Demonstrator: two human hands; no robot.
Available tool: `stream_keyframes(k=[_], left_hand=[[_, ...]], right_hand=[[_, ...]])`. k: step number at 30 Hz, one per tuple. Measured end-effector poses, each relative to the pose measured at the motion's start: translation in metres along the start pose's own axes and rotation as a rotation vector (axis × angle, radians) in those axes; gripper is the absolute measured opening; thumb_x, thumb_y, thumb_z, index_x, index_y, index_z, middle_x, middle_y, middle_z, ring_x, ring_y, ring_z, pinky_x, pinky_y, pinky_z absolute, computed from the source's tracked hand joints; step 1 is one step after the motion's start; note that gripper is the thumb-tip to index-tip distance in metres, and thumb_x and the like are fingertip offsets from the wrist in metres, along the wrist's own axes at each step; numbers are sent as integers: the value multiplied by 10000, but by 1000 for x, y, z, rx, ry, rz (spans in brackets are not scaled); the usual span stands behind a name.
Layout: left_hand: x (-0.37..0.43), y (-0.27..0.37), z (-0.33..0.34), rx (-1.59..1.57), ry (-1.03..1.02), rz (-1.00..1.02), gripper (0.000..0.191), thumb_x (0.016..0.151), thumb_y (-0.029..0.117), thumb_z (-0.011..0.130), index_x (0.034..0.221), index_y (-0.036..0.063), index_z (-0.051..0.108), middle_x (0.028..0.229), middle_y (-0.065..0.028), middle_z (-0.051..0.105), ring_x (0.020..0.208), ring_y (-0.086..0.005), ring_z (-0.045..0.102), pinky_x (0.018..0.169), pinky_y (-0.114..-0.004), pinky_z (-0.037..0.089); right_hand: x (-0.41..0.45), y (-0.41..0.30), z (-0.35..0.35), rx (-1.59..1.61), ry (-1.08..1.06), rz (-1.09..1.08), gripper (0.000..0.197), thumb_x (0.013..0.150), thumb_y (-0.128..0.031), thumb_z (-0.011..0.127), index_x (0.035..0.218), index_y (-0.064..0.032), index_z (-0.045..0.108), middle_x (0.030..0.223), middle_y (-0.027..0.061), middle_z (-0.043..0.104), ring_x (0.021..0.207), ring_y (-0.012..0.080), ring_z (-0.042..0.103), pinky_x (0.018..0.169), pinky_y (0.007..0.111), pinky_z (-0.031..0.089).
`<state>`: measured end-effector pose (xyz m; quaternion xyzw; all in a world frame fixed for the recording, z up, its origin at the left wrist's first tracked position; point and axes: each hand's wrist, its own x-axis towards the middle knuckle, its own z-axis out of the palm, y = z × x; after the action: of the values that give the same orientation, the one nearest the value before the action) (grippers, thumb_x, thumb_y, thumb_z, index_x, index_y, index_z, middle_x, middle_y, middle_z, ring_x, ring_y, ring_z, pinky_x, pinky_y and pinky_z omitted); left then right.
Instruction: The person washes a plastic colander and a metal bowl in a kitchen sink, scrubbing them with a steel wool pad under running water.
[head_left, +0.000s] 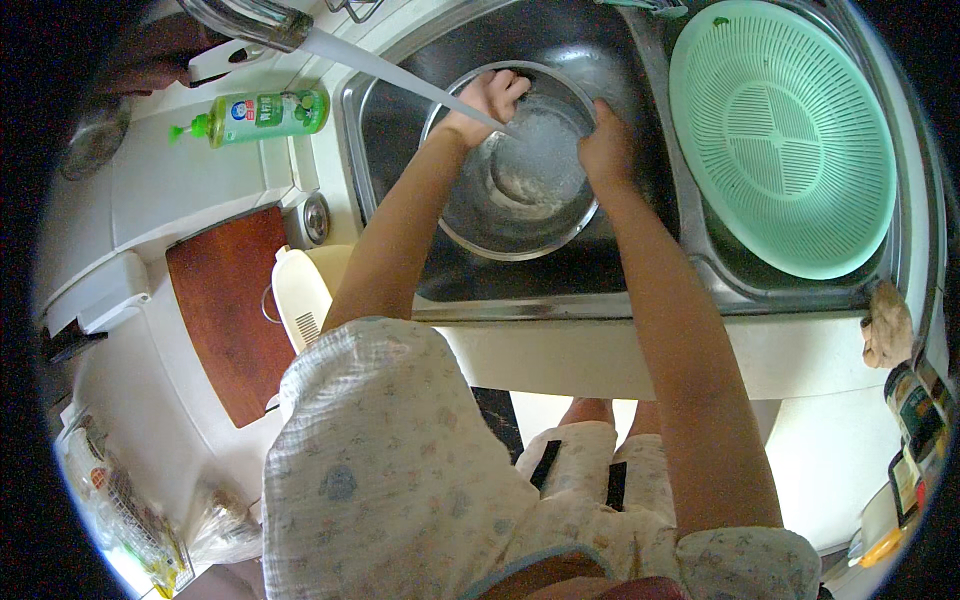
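A round stainless steel basin (517, 249) sits in the larger sink bowl, with bubbly water (551, 150) in it. My right hand (609, 146) grips the basin's right rim. Over the basin's upper left part, inside the rim, is my left hand (491, 105), its fingers curled. Whether those fingers hold anything cannot be made out. Water runs from the metal faucet (289, 28) at the upper left, and the stream (390, 71) passes by my left hand into the basin.
A mint green plastic colander (776, 135) leans over the smaller sink bowl (720, 225) at right. Left of the sink lie a green dish soap bottle (270, 116), a brown cutting board (229, 315) and a cream plastic holder (300, 296). A crumpled tan cloth (889, 326) is at the right front corner.
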<state>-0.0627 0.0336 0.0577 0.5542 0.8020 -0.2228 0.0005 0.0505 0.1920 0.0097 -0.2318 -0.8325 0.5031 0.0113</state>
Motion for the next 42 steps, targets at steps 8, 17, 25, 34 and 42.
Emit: stream_keyframes(k=[8,17,25,34,42], left_hand=[[-58,-1,56,-98,-130,-436,291,776,99,499,1062,49,519,1003,-107,529,905,-270,528,816,-386,453],[-75,23,47,135,-96,-449,191,759,127,527,906,96,645,1034,-86,528,1015,-269,485,766,-374,452],[-58,68,66,-539,93,-1281,228,794,209,624,984,94,673,1029,-173,554,989,-361,496,840,-420,426],[49,103,31,-1597,553,-1188,310,777,226,656,1052,85,652,851,-106,654,815,-190,602,787,-331,460],[3,107,-38,-1730,259,-739,316,782,257,669,1038,72,655,963,-162,649,871,-208,617,794,-309,453]], right_hand=[[1,5,15,-34,54,-67,450,658,12,591,1105,-5,544,941,252,604,890,414,583,796,451,471],[0,8,10,25,69,-56,435,661,-16,596,1091,-5,534,946,240,602,889,411,580,806,450,462],[4,7,8,120,-41,67,498,793,-299,614,1157,28,520,1081,250,575,1000,393,558,864,399,435],[8,-3,-3,861,-84,427,862,812,-707,303,1358,-40,314,1332,170,402,1224,301,377,1021,382,262],[-3,-23,-17,1228,-177,347,813,821,-682,332,1354,-70,288,1328,146,383,1204,314,378,1012,415,291]])
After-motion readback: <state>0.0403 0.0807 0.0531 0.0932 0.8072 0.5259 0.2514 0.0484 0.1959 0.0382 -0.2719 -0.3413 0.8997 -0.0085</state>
